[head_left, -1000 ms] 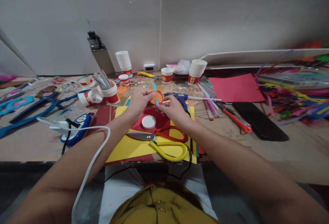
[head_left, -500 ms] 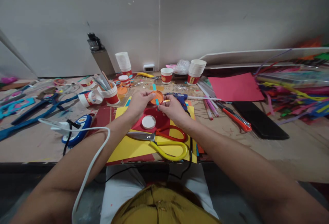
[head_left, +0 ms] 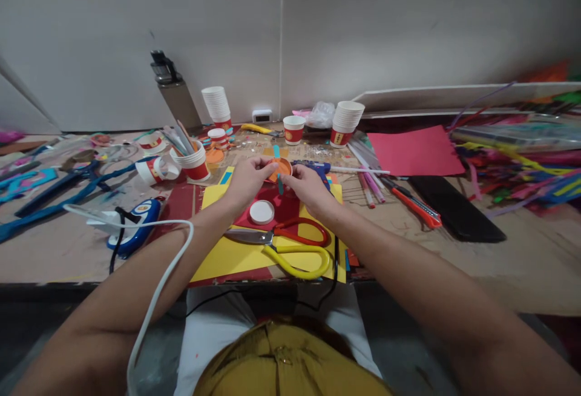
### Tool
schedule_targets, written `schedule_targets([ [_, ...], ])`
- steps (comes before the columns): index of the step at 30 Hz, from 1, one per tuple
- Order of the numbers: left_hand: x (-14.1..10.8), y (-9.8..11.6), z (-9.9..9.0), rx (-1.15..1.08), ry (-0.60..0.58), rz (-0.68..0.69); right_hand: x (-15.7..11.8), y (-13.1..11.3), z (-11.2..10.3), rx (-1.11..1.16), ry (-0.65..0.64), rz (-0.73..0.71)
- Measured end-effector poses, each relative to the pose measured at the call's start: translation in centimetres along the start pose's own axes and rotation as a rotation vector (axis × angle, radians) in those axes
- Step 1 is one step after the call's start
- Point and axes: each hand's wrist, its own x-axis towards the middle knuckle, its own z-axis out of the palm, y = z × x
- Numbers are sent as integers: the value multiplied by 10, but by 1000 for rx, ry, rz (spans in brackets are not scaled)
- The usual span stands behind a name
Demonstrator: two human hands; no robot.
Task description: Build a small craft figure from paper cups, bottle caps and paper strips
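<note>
Between both hands is a round orange disc with a raised rim [head_left: 282, 168], with blue strips [head_left: 276, 152] sticking out at its far and near edges. My left hand [head_left: 251, 179] grips its left side, thumb on top. On the other side, my right hand [head_left: 309, 185] pinches the near right edge by the lower blue strip. Below the hands, a white round lid-like piece [head_left: 262, 212] lies on red paper [head_left: 290, 207]. Scissors [head_left: 272, 238] with one red and one yellow handle rest on yellow paper [head_left: 213, 263]. A blue glue gun [head_left: 320, 169] lies just behind my right hand.
Left are a cup of pencils [head_left: 196, 163], a blue power strip [head_left: 136, 226] and a white cable [head_left: 175, 263] crossing my left forearm. Stacked paper cups [head_left: 347, 123] stand behind. To the right lie a red utility knife [head_left: 415, 205], a black phone-like slab [head_left: 458, 208] and red paper [head_left: 415, 151].
My right thumb and fingers have shifted up onto the disc's near edge, over the lower blue strip. The disc stays between both hands, and the view has tilted slightly.
</note>
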Motion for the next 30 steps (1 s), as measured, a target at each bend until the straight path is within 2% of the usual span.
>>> schedule_targets([
  [3, -2, 1, 1, -5, -26, -16, 1, -1, -1, -3, 19, 22],
  [11, -2, -2, 3, 25, 28, 4, -2, -9, 0, 82, 10, 134],
  [20, -3, -4, 6, 36, 48, 37, -3, -7, 4, 88, 33, 130],
  [26, 1, -5, 3, 4, 79, 8, -4, -9, 3, 256, -80, 167],
  [30, 2, -4, 1, 6, 94, 16, -6, -9, 4, 295, -93, 146],
])
